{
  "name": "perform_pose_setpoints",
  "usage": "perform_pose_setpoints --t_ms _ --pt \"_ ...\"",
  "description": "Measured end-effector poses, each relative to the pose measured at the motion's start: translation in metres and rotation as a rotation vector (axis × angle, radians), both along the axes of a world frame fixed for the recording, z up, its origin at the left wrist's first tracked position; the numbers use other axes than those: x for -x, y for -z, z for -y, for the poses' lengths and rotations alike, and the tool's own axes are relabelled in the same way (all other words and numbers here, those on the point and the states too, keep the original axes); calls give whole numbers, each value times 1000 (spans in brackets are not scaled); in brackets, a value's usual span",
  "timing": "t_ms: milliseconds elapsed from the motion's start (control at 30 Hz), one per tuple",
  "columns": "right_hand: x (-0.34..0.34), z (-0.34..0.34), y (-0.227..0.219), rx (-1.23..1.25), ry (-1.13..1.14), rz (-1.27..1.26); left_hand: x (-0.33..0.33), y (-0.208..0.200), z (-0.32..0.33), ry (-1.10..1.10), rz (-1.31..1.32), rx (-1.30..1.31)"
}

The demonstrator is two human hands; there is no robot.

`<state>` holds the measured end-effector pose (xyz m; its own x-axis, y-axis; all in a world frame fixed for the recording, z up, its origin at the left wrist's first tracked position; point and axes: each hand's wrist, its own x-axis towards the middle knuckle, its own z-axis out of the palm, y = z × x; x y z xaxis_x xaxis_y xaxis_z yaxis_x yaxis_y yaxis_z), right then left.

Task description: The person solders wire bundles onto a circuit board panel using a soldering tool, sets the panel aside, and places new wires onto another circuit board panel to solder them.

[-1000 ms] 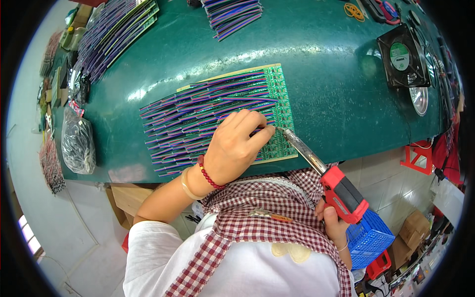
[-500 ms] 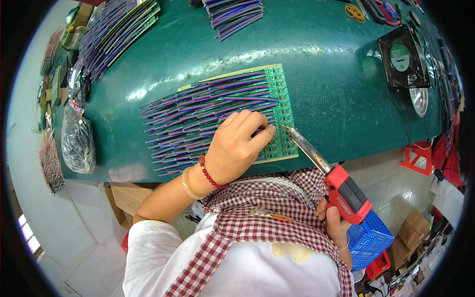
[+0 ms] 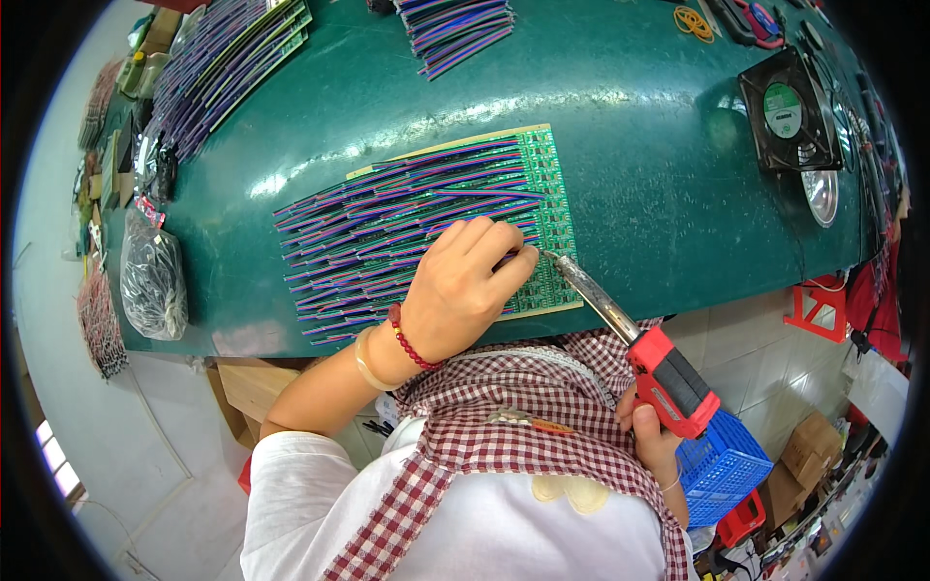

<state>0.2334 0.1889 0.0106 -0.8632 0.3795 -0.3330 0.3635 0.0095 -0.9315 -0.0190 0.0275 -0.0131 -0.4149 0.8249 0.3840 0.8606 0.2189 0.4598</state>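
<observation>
1. Green tabletop point(image 3: 659, 184) stretches across my view.
2. On it, my left hand point(image 3: 472, 276) is pinched closed over striped wires point(image 3: 397, 208); I cannot tell whether a strand sits between its fingertips.
3. My right hand point(image 3: 647, 426) grasps a red-and-black soldering iron point(image 3: 670, 378), its tip just beside my left fingertips.
4. Beneath that tip lies the green circuit board point(image 3: 549, 189), the wires running leftward across it.
5. Farther out, a wire bundle point(image 3: 455, 39) lies beyond the board, a black fan point(image 3: 790, 111) stands rightward, and a plastic bag point(image 3: 155, 281) rests leftward.
</observation>
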Motion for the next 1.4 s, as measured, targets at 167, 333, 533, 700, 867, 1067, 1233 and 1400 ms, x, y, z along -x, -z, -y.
perform_pose_setpoints --t_ms 167,333,533,700,867,1067,1233,1400 --pt "-1 4 -2 118 81 -30 -1 -1 1 10 -37 28" --pt "1 7 -7 196 139 -83 -1 -1 2 15 -40 51" --pt "1 4 -5 196 118 -61 -2 -1 0 20 -62 80" --pt "0 4 -1 178 211 -104 -7 -12 -3 -33 -101 129" --pt "5 1 2 162 255 -157 -5 -23 -17 -156 -136 89" --pt "5 -2 0 113 240 -189 19 -10 -35 -338 -36 208" --pt "4 -4 0 134 291 -168 24 -10 -36 -308 -33 91" --pt "2 -3 -5 116 246 -200 8 -21 -18 -143 83 -37"
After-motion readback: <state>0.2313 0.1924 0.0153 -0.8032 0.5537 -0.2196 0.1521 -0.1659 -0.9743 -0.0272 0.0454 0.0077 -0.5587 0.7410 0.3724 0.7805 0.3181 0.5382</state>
